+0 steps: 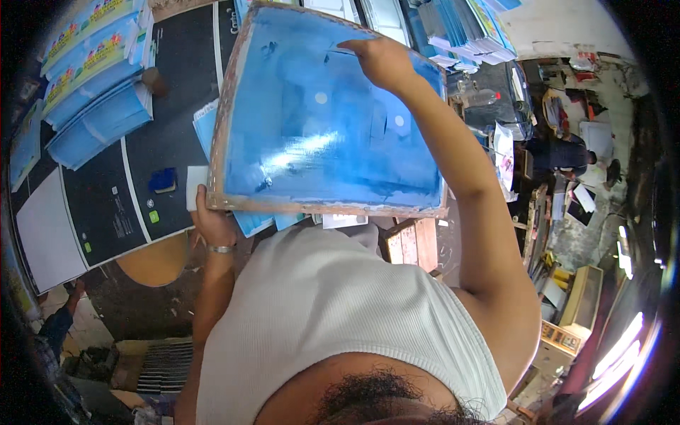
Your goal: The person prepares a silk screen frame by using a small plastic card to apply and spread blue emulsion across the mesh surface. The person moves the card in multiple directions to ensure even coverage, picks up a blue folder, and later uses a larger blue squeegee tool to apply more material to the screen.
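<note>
Looking down, we have the blue screen (326,120) in front, left hand (214,225) by its near left corner, right hand (386,62) over its far part, finger out, and can't tell if either pinches it.

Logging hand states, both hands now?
Left hand: at near-left corner of framed blue screen; grip unclear.
Right hand: at screen's far edge; grip unclear.

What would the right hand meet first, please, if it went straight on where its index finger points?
Passing over the blue panel, the right hand would probably meet the brown frame's left rim first, though depth is unclear.
</note>
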Demonstrator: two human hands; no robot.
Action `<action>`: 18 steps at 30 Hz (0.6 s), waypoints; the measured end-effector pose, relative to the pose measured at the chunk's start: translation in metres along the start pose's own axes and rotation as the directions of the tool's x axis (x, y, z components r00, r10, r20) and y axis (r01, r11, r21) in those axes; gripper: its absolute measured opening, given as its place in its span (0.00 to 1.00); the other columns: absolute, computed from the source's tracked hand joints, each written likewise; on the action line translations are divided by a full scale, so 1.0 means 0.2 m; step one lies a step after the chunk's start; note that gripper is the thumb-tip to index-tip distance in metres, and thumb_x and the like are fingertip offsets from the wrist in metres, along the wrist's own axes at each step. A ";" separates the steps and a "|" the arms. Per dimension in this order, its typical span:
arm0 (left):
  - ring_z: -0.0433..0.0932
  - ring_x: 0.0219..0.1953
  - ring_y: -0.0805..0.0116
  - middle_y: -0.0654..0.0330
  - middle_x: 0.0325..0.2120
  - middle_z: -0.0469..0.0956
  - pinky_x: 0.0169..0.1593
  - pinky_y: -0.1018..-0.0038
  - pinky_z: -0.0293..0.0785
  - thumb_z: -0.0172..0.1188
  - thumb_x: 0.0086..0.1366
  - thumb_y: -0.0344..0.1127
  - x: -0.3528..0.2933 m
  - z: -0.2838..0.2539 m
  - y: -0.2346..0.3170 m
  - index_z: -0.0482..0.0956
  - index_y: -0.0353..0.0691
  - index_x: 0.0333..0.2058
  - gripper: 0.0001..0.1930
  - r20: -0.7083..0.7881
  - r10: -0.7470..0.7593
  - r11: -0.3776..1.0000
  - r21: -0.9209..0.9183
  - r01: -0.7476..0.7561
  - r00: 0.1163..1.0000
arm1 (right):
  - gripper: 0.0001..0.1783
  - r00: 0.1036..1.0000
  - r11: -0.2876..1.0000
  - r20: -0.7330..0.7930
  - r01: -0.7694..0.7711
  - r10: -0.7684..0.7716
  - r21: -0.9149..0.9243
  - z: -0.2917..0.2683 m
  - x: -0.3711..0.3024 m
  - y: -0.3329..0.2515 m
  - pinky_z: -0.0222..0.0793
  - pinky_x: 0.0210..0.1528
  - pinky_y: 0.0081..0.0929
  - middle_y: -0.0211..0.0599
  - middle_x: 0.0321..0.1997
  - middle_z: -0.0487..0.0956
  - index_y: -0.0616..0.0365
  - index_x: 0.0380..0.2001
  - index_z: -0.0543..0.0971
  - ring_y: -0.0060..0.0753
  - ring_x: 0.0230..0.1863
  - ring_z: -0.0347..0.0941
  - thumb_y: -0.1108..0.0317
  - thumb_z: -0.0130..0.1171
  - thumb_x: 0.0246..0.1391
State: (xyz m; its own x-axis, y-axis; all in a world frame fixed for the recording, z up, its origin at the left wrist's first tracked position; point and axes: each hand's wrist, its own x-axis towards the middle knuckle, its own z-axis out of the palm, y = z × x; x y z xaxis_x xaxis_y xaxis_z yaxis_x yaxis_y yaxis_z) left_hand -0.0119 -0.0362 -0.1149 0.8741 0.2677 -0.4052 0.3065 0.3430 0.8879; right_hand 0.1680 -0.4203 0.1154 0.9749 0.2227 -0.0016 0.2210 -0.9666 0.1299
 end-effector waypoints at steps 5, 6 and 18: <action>0.73 0.51 0.62 0.52 0.51 0.72 0.52 0.68 0.72 0.52 0.70 0.41 -0.09 0.14 0.20 0.73 0.30 0.50 0.19 -0.077 -0.104 0.985 -0.149 0.092 0.992 | 0.21 0.998 0.999 0.042 0.052 -0.052 0.006 0.04 -0.05 0.02 0.75 0.39 0.46 0.48 0.33 0.82 0.34 0.49 0.80 0.52 0.36 0.79 0.70 0.50 0.54; 0.73 0.51 0.62 0.52 0.51 0.72 0.53 0.68 0.72 0.52 0.70 0.41 -0.10 0.14 0.20 0.73 0.30 0.50 0.20 -0.081 -0.062 0.996 -0.066 0.057 0.995 | 0.20 1.000 0.999 -0.023 0.021 -0.020 0.029 0.02 -0.02 0.05 0.75 0.39 0.46 0.48 0.33 0.82 0.36 0.48 0.81 0.53 0.36 0.79 0.69 0.50 0.54; 0.76 0.47 0.65 0.53 0.46 0.75 0.48 0.69 0.73 0.52 0.69 0.44 -0.06 0.13 0.20 0.73 0.30 0.50 0.21 -0.063 -0.177 0.975 -0.148 0.166 0.982 | 0.16 0.992 0.990 -0.072 -0.096 0.104 0.107 0.06 0.20 0.17 0.74 0.45 0.43 0.49 0.38 0.81 0.44 0.47 0.81 0.54 0.40 0.78 0.66 0.55 0.55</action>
State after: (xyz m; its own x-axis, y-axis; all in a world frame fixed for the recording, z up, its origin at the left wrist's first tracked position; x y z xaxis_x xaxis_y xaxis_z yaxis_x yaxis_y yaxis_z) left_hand 0.0002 -0.0480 -0.0692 0.7805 0.2590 -0.5689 0.3883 0.5124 0.7659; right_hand 0.2147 -0.4451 0.1083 0.9881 0.1291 0.0837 0.1276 -0.9916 0.0229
